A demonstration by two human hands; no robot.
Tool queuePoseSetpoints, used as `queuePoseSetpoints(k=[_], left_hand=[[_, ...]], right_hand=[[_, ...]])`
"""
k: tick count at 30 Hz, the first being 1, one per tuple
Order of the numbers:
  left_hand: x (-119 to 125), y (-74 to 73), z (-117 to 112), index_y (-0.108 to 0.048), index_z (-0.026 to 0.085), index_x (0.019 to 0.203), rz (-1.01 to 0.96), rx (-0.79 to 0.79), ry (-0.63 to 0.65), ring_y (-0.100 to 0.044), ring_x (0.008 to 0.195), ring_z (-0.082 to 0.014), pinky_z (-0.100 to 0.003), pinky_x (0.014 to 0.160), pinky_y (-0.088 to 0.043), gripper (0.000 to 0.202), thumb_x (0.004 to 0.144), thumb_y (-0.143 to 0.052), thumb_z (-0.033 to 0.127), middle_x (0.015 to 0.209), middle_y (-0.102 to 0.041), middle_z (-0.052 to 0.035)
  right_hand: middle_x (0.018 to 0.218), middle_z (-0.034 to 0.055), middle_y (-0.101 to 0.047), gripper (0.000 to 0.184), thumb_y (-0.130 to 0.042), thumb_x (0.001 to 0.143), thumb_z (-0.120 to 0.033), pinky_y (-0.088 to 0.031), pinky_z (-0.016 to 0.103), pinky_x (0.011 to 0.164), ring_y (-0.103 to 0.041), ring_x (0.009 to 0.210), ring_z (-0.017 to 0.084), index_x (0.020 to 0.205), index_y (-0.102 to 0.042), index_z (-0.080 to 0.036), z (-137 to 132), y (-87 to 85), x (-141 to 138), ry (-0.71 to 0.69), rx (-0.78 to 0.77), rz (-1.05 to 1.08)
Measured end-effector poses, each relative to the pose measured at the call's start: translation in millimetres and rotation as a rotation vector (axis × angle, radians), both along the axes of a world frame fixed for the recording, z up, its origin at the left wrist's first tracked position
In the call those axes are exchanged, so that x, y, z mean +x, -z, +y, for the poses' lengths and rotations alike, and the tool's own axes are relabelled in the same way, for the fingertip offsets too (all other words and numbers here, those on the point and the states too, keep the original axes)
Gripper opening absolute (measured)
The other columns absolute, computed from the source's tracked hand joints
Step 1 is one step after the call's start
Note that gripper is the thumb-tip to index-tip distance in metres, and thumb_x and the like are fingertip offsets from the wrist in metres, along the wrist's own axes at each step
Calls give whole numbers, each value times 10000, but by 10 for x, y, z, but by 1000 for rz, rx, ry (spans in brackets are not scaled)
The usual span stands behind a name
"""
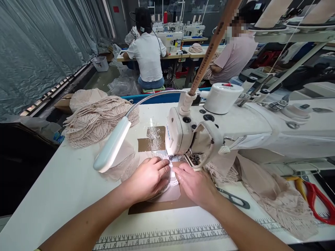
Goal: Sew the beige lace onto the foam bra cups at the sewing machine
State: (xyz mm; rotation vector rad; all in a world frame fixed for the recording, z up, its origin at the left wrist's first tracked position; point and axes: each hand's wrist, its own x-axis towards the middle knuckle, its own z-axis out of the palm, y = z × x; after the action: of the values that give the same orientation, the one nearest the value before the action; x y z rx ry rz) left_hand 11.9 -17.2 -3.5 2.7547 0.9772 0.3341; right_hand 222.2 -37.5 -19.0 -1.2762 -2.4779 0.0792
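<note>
A pale pink fabric piece with a white scalloped lace edge lies under the needle area of a white sewing machine. My left hand presses on it from the left with curled fingers, close to the presser foot. From the right, my right hand grips the edge of the same piece, its fingertips beside the lace. Both sets of fingertips are partly hidden. Sheer fabric spreads out left of my left hand. Brown board shows beneath the work.
A lamp on a bendy neck leans over the left side. Behind it sits a pile of lace pieces. At right lie more lace fabric, red-handled scissors and a grey metal tool. A printed ruler runs along the front. Two people sit beyond.
</note>
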Motion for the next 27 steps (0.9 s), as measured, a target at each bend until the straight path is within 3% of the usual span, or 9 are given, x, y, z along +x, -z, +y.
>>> queuePoseSetpoints(k=[9,13,20,27], left_hand=[[10,36,30,-532,122,1278,23,27,-5,-515,1122,-285,-450,906,-468,392,917,-458,254,1306,-566,-121],[1,27,71,-536,125,1268,10,32,5,-527,1112,-279,-443,892,-472,391,902,-479,249,1293,-572,-133],[-9,33,28,-575,128,1208,35,60,28,-520,1118,-271,-426,884,-465,326,941,-423,237,1284,-581,-118],[-11,41,25,-543,125,1263,57,43,12,-510,1134,-274,-428,899,-455,366,927,-448,234,1311,-569,-104]], right_hand=[[805,34,-586,254,-486,844,-111,-274,273,549,-443,612,133,1004,-667,-191,-12,-2,-19,0,14,-53],[813,38,-587,305,-486,836,-101,-279,270,541,-455,611,132,1078,-650,-188,-15,-2,-10,-7,19,-40],[738,20,-609,320,-440,827,-85,-313,270,586,-487,632,133,1030,-669,-179,-58,27,91,-128,0,117],[708,13,-601,301,-450,815,-100,-292,286,578,-480,634,143,984,-685,-181,-85,63,90,-120,-7,71]])
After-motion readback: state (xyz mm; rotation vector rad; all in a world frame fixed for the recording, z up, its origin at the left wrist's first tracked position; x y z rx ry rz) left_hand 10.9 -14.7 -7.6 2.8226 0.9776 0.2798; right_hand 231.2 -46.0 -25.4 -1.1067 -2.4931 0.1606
